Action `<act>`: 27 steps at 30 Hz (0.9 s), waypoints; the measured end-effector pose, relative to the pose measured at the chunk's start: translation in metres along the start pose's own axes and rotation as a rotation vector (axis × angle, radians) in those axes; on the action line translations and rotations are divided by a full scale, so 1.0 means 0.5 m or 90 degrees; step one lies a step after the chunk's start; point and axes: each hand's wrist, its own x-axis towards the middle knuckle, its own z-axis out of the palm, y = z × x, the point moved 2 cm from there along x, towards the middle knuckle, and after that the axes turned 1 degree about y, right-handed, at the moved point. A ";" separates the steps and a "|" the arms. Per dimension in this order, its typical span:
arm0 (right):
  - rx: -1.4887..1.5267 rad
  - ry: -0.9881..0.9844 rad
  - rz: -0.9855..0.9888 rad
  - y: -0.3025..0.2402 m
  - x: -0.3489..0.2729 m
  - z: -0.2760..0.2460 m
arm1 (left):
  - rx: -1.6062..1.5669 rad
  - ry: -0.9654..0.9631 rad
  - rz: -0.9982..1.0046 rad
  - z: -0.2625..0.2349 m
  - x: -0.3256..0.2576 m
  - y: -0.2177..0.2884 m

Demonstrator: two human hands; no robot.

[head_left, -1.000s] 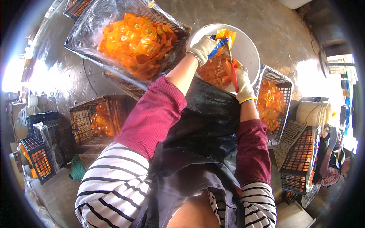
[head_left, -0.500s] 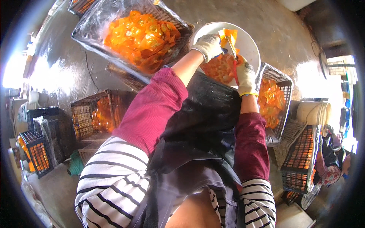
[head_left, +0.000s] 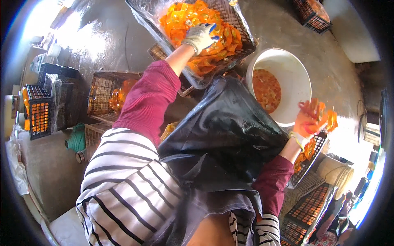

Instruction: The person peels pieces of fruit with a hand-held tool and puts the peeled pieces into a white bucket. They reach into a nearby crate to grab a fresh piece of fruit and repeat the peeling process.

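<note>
My left hand (head_left: 201,37), in a pale work glove with blue fingertips, is over a heap of shiny orange pouches (head_left: 223,43). Its fingers are apart and seem to touch the top pouches, with nothing visibly gripped. Out to the right, my right hand (head_left: 307,124), gloved too, is smeared by motion. An orange pouch (head_left: 331,120) shows at its fingertips, but I cannot tell if it is held. The scissors cannot be made out. Between my hands stands a white bucket (head_left: 298,84) with reddish-orange pieces (head_left: 266,91) in the bottom.
The pouch heap lies in a black crate (head_left: 242,24) lined with clear plastic. Below my right hand another crate (head_left: 314,158) holds orange pouches. More crates stand left (head_left: 100,92) and lower right (head_left: 305,209), where another person (head_left: 334,223) is partly visible. The concrete floor (head_left: 108,49) looks wet.
My left hand has gone from the bucket to the pouch heap, no longer holding a pouch. My right hand, earlier holding red-handled scissors over the bucket, has swung right and down. The view has shifted.
</note>
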 end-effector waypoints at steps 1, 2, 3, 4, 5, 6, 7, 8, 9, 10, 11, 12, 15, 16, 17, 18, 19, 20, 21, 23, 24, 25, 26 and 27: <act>0.115 -0.064 0.016 -0.021 0.000 -0.070 | 0.026 -0.031 0.076 0.016 0.008 0.003; 0.158 -0.087 0.024 -0.034 -0.002 -0.117 | 0.111 -0.085 0.113 0.046 0.004 -0.006; 0.120 -0.024 -0.016 -0.030 -0.006 -0.133 | 0.196 -0.142 0.154 0.076 0.000 -0.005; 0.077 0.042 -0.050 -0.025 -0.012 -0.151 | 0.241 -0.254 0.134 0.103 0.002 -0.012; 0.180 0.000 0.002 -0.026 -0.011 -0.130 | 0.268 -0.230 0.165 0.126 0.008 -0.020; 0.282 -0.041 0.056 -0.028 -0.011 -0.107 | 0.262 -0.258 0.118 0.154 0.029 -0.020; 0.305 -0.089 0.090 -0.019 -0.008 -0.090 | 0.264 -0.289 0.069 0.157 0.040 -0.014; 0.323 -0.139 0.125 -0.013 -0.001 -0.072 | 0.264 -0.293 0.071 0.157 0.046 -0.012; 0.335 -0.186 0.154 -0.012 0.000 -0.055 | 0.192 -0.269 0.064 0.151 0.053 -0.004; 0.264 -0.151 0.124 -0.018 0.006 -0.065 | 0.120 -0.245 0.056 0.146 0.056 0.005; 0.198 -0.123 0.096 -0.020 0.011 -0.067 | 0.125 -0.242 0.058 0.146 0.064 -0.002; 0.182 -0.075 0.099 -0.006 0.017 -0.047 | -0.001 -0.266 -0.047 0.155 0.071 -0.039; 0.123 -0.172 0.127 0.018 0.032 -0.018 | -0.525 -0.184 -0.368 0.153 0.080 -0.103; 0.105 -0.193 0.133 0.029 0.031 0.000 | -0.514 -0.120 -0.251 0.148 0.067 -0.114; 0.082 -0.210 0.133 0.034 0.027 0.021 | -0.511 -0.093 -0.182 0.142 0.058 -0.095; -0.025 -0.065 0.085 0.043 0.017 0.030 | -0.506 -0.065 -0.116 0.135 0.046 -0.077; -0.128 0.085 0.032 0.048 0.003 0.048 | -0.471 -0.028 -0.114 0.109 0.034 -0.025; -0.145 0.044 0.073 0.051 0.007 0.028 | -0.509 -0.063 -0.170 0.080 0.040 0.020; -0.169 0.004 0.111 0.048 0.010 0.011 | -0.550 -0.098 -0.226 0.053 0.048 0.070; -0.322 -0.019 0.154 0.100 -0.001 0.065 | -0.696 0.013 -0.120 0.075 0.066 0.108; -0.357 0.015 0.185 0.112 0.007 0.024 | -0.777 0.032 -0.086 0.067 0.070 0.177; -0.389 0.068 0.208 0.107 0.006 -0.040 | -0.887 -0.077 -0.121 0.021 0.041 0.294; -0.344 0.033 0.231 0.145 0.011 -0.027 | -0.977 -0.062 -0.085 0.021 0.038 0.321; -0.551 -0.068 0.263 0.156 0.009 0.030 | -1.065 -0.047 -0.055 0.036 0.035 0.329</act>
